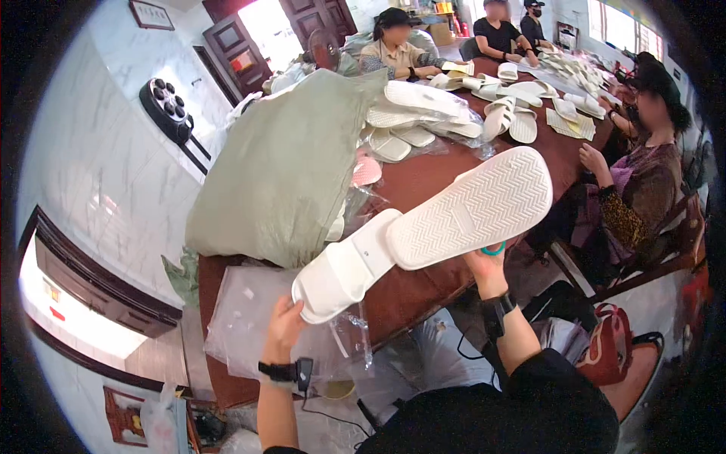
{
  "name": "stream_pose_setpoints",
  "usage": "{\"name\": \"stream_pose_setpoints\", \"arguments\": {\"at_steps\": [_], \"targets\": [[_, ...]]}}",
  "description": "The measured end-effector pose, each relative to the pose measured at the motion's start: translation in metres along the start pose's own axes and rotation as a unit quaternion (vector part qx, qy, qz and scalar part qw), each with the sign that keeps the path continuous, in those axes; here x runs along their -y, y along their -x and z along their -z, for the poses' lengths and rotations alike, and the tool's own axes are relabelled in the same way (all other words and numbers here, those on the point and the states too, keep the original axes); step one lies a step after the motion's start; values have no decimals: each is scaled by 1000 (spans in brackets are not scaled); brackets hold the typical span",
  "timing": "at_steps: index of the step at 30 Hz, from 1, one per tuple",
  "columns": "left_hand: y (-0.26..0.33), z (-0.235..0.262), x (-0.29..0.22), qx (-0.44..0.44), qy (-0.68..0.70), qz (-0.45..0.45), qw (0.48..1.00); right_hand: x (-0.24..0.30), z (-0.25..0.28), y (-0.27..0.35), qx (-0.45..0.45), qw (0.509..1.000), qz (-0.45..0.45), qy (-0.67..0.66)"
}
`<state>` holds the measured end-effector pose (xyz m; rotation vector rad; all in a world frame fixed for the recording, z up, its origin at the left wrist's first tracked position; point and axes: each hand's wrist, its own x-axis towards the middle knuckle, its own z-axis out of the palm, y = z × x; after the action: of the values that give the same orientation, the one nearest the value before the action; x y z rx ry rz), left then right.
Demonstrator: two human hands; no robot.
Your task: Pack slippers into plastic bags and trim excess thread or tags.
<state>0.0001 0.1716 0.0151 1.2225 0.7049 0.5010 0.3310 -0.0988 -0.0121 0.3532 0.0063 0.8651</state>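
Two white slippers are held up over the near end of the brown table [423, 181]. The sole-up slipper [470, 208] shows its herringbone tread and overlaps the strap-up slipper [344, 268], which lies lower and to the left. The right hand [484, 266] grips the sole-up slipper from beneath at its near edge, fingers mostly hidden behind it; a teal ring-shaped bit [493, 250] shows there, too small to identify. The left hand [286, 321] is closed on the end of the strap-up slipper. Each wrist carries one dark band.

Under the slippers lies a stack of clear plastic bags [249, 318], count unreadable. One big grey-green sack [283, 163] bulges on the table; its contents are hidden. Beyond it, several more white slippers [423, 113] lie partly in clear wrapping, and a pink piece [367, 170] peeks out. Four other people sit around the far end, with more slippers there. A red bag [609, 344] sits on the floor at right.
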Motion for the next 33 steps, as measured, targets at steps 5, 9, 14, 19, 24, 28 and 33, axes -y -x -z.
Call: {"name": "stream_pose_setpoints", "arguments": {"at_steps": [5,9,14,19,24,28,33], "targets": [[47,-10,-4,38,66,19,997,-53,23,8,-115,989,-52,73],[67,-13,2,65,69,7,995,-107,53,52,-99,953,-220,181],[90,-44,5,43,164,-5,986,-135,3,96,-81,945,-274,162],[101,-46,25,31,224,-30,974,-116,-27,87,-79,764,-193,611],[129,-40,19,-19,171,-87,981,-49,-38,88,64,887,-152,432],[144,-35,4,13,-318,-106,942,-35,-26,108,33,710,-115,694],[121,-31,25,-60,-50,-33,996,-32,8,116,-186,839,-198,472]]}}
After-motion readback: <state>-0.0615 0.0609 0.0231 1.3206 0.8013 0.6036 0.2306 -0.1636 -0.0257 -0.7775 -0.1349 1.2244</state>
